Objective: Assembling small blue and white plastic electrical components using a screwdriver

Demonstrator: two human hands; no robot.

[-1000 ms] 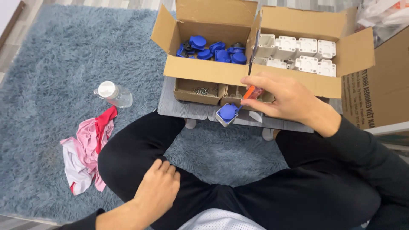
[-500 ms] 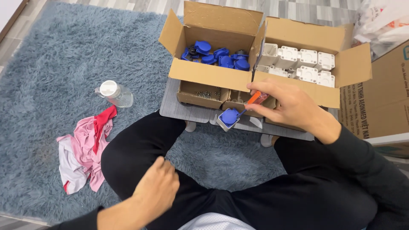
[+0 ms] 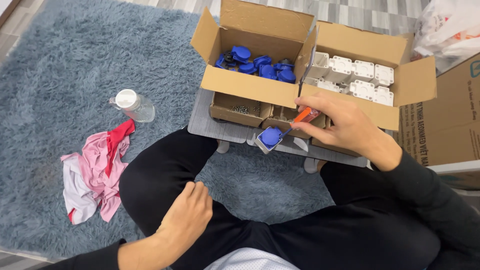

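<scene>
We sit cross-legged on a shaggy grey-blue rug (image 3: 65,65), a low grey board (image 3: 220,127) before our knees carrying two open cardboard boxes — one (image 3: 260,60) at its far left holds blue caps, the other (image 3: 370,65) at its far right holds white housings. A pink and white cloth (image 3: 97,175) and a clear bottle (image 3: 132,106) lie on the rug to the left. Our left hand (image 3: 187,220) rests loosely curled on our left leg, holding nothing. Our right hand (image 3: 340,122) is clamped on an orange-handled screwdriver (image 3: 300,120), tip set into a small blue-capped part (image 3: 270,137) at the board's near edge.
</scene>
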